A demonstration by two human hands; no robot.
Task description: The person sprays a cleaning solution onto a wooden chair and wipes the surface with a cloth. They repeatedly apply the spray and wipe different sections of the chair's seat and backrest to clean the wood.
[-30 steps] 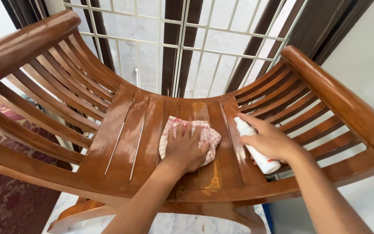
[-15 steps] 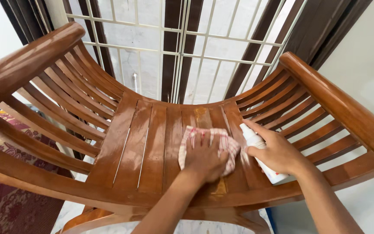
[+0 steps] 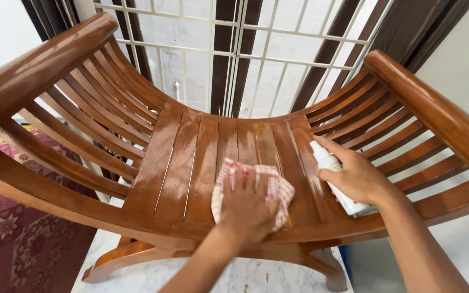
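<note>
A glossy brown wooden bench [image 3: 180,163] with slatted seat and curved slatted sides fills the view. My left hand [image 3: 245,209] presses flat on a red-and-white checked cloth [image 3: 279,187] on the seat slats near the front edge. My right hand [image 3: 356,176] grips a white spray bottle [image 3: 324,158] that lies along the seat's right side, its nozzle end pointing toward the back of the seat. The bottle's lower part is hidden under my palm.
Behind the bench is a white window grille [image 3: 256,49] with dark wooden frames. A red patterned rug [image 3: 12,239] lies at the lower left. White marble floor [image 3: 234,276] shows under the bench. The raised armrests [image 3: 435,108] flank both sides.
My left hand has slid the cloth along the seat, first right, then back toward the front middle. My right hand stays on the bottle at the right side of the seat.
</note>
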